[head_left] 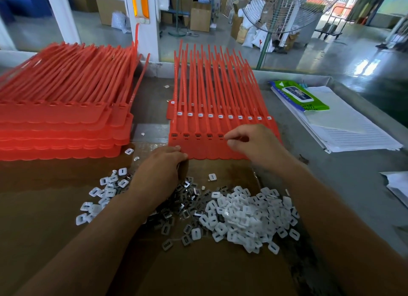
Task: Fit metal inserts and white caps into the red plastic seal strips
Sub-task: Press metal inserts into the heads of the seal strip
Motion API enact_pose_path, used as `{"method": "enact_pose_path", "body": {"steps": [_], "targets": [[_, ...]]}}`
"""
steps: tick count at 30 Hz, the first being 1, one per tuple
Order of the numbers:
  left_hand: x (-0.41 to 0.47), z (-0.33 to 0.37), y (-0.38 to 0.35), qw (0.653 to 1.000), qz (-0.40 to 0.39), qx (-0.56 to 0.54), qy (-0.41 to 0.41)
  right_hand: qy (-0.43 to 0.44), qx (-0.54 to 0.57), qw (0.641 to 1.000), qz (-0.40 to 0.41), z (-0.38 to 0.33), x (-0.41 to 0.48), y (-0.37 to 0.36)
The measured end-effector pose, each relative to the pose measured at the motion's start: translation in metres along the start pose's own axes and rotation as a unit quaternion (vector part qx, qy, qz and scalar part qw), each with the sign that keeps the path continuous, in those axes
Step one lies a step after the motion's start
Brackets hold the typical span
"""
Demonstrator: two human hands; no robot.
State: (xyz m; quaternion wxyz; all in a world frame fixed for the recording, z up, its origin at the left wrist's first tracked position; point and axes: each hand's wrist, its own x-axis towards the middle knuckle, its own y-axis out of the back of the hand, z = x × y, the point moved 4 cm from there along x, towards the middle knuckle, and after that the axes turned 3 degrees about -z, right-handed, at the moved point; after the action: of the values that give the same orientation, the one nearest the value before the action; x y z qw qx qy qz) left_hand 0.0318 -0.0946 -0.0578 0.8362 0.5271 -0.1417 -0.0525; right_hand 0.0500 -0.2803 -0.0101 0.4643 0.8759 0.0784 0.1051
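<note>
A red seal strip sheet (198, 147) lies on top of a pile in front of me, its tails pointing away. Several of its sockets on the left hold metal inserts (197, 136). The sheet beneath shows a row of white caps (220, 116). My right hand (254, 141) pinches a small metal insert at the socket near the sheet's middle. My left hand (162, 165) rests at the sheet's near edge, its fingers curled under it. Loose metal inserts (187, 209) and white caps (247, 216) lie heaped on the brown cardboard (55, 207) below my hands.
A tall stack of red seal sheets (61, 114) stands at the left. Lined paper (357, 130) and a green wet-wipe pack (300, 96) lie at the right on the grey table (353, 181). A fan (287, 11) and boxes stand behind on the floor.
</note>
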Motion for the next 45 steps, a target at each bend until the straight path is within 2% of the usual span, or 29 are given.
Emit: {"method": "enact_pose_path", "body": {"steps": [4,7,23,34,45], "targets": [[-0.001,0.002,0.001,1.000,-0.005,0.006,-0.006,0.054,0.007,0.991,-0.125,-0.036,-0.014,-0.029],[-0.001,0.002,0.003,1.000,-0.005,0.003,-0.005,0.069,-0.008,0.983,-0.170,-0.048,-0.019,-0.043],[0.000,0.003,0.004,1.000,-0.007,-0.002,-0.011,0.055,0.040,0.977,-0.204,-0.047,-0.026,-0.052],[0.000,0.003,0.003,1.000,-0.008,0.002,-0.010,0.041,0.114,0.984,-0.131,-0.037,-0.025,-0.032],[0.001,0.000,0.001,1.000,0.004,-0.006,-0.001,-0.080,0.148,0.986,0.009,0.015,-0.007,0.009]]}}
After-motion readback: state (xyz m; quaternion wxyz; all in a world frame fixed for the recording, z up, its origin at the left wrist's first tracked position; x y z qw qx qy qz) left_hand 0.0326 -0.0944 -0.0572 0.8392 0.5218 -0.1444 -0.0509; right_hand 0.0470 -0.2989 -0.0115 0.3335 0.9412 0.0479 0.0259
